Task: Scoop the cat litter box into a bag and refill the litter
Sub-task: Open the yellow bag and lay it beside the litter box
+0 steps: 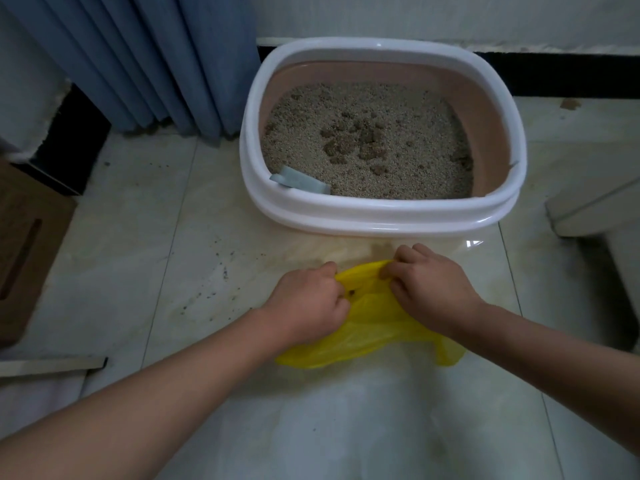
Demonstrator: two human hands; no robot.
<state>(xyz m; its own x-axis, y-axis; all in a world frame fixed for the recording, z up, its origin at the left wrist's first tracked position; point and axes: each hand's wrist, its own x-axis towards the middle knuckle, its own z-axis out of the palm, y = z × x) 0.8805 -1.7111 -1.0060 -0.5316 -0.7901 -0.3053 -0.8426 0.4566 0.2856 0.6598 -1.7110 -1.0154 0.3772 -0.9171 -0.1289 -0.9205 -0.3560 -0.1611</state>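
Both left hand (306, 299) and right hand (433, 289), gripping, partly hide the yellow bag (374, 332).

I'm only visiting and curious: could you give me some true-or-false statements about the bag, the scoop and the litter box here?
1. The left hand and the right hand both grip the yellow bag. True.
2. The right hand holds the scoop. False: the scoop lies inside the litter box, at its near left corner.
3. The litter box is empty. False: it holds litter with darker clumps.
4. The yellow bag lies on the floor in front of the litter box. True.
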